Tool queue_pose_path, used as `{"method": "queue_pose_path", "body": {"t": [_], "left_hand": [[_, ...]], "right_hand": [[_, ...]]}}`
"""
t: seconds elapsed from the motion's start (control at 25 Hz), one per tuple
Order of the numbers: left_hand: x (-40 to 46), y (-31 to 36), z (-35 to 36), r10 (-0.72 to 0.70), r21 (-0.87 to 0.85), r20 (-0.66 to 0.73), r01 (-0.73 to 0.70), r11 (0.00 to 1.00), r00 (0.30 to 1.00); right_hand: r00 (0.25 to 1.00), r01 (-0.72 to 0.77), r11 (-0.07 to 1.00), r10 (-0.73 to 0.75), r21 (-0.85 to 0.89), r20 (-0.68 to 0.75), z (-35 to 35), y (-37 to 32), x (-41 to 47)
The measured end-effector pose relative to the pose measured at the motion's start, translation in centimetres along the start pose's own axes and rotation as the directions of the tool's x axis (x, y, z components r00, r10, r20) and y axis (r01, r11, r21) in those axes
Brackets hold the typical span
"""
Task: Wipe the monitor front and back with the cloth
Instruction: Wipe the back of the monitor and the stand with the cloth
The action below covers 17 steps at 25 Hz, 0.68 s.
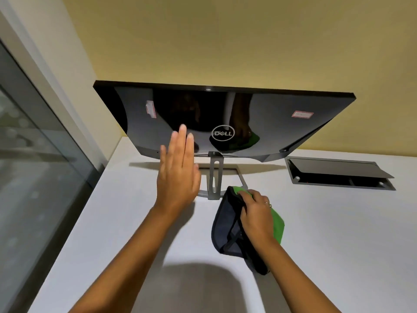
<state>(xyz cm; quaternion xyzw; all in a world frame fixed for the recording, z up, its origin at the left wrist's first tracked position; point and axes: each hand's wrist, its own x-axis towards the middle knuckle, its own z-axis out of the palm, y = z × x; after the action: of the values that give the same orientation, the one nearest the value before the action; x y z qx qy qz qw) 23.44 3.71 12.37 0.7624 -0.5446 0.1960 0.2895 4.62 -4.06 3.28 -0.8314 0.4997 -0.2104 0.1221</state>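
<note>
The monitor (pixel 225 118) is seen standing on the white desk (pixel 327 233) near its far edge, close to the yellow wall (pixel 225 37), with its glossy black back turned toward the camera and tilted forward at the top. A round logo (pixel 223 133) is set low on the middle of that back, and two small labels are stuck higher up, one toward the left (pixel 151 109) and one toward the right (pixel 302 114). The panel is carried by a slotted grey stand (pixel 214 175) whose open rectangular foot rests on the desk. The left hand (pixel 178 170) is raised in front of the lower left part of the back, its fingers straight and held side by side, holding nothing; whether the fingertips touch the panel cannot be told. The right hand (pixel 257 213) is lowered over the desk just beside the foot of the stand, its fingers curled round the cloth (pixel 228 224), which is dark on one face and green on the other and hangs bunched from the grip toward the near edge. A grey cable hatch (pixel 338 172) with its lid propped open is let into the desk near the far right corner. A glass partition (pixel 33 166) runs along the left edge of the desk.
</note>
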Motion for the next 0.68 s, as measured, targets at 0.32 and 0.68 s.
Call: {"method": "queue_pose_path", "body": {"t": [0.32,0.68], "left_hand": [[-12.6,-2.4,9.7,-0.291,0.215,0.611,0.2,0.956,0.736],[-14.6,-3.1,11.8,-0.241,0.142,0.573,0.195,0.97,0.783]], "right_hand": [[0.971,0.126,0.99,-0.11,-0.065,0.211,3.3,1.0,5.1],[0.963,0.076,0.907,0.042,-0.415,0.268,5.0,4.0,4.2]]}}
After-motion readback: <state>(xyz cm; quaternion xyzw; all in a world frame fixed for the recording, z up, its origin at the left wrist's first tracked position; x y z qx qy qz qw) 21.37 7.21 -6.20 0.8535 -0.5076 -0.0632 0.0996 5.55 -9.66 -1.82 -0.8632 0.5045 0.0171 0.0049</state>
